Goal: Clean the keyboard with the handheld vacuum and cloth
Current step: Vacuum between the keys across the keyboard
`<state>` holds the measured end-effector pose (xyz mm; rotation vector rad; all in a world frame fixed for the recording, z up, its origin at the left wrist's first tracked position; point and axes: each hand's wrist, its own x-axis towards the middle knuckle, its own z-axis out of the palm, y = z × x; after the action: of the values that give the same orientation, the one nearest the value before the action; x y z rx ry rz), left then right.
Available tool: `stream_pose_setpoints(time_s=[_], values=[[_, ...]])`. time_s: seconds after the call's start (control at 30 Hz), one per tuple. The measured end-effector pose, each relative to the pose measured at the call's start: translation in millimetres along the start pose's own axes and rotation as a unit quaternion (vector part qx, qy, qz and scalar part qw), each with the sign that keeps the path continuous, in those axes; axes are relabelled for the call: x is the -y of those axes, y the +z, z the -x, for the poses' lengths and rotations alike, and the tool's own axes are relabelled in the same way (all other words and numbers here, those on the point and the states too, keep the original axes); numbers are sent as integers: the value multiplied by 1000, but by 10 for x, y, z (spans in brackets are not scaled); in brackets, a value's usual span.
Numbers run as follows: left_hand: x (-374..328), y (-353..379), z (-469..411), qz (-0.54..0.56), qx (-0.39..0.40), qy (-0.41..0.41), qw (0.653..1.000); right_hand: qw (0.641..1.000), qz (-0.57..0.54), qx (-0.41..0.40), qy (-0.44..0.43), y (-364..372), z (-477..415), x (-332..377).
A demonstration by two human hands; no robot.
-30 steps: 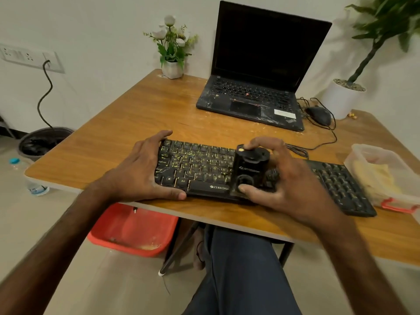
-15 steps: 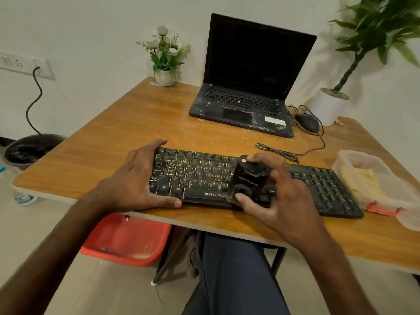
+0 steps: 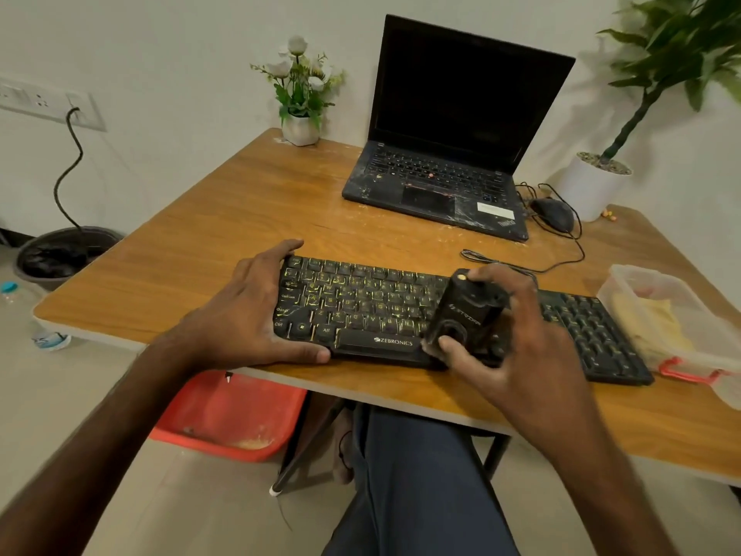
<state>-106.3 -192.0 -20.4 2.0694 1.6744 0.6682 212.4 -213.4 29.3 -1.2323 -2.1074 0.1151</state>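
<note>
A black keyboard [image 3: 361,302] with yellow-marked keys lies along the near edge of the wooden table [image 3: 240,218]. My left hand [image 3: 248,319] grips its left end, thumb along the front edge and fingers over the back corner. My right hand [image 3: 517,339] holds a small black handheld vacuum [image 3: 461,311] standing tilted on the keys right of the space bar, thumb at its lower front, fingers round its top and back. A yellow cloth [image 3: 649,327] lies inside a clear plastic box [image 3: 681,315] at the right.
An open black laptop [image 3: 445,174] stands at the back, with a wired mouse [image 3: 553,214] and cable beside it. A small flower pot [image 3: 300,126] and a large potted plant [image 3: 593,182] sit at the back corners. A red tub [image 3: 232,419] lies under the table.
The vacuum and my right hand have stayed on the keys right of the space bar, tilting slightly. My left hand keeps its grip on the keyboard's left end. The camera view has shifted.
</note>
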Motion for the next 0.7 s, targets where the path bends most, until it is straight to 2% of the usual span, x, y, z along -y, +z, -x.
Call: stream_pose_setpoints(time_s=[0.07, 0.13, 0.23, 0.4, 0.47, 0.7], values=[[-9, 10, -1, -7, -1, 0, 1000, 999, -29, -18, 12, 92, 68, 123], [-11, 13, 6, -9, -1, -2, 1000, 999, -41, -18, -23, 279, 107, 354], [2, 4, 16, 0, 1, -3, 1000, 998, -8, -31, -53, 443, 143, 512], [7, -5, 3, 17, 10, -2, 1000, 988, 1, -103, 111, 184, 187, 154], [-2, -2, -9, -2, 19, 2, 1000, 984, -12, -116, 132, 176, 182, 190], [-30, 3, -20, -33, 8, 13, 999, 996, -8, -90, -1, 783, -44, 804]])
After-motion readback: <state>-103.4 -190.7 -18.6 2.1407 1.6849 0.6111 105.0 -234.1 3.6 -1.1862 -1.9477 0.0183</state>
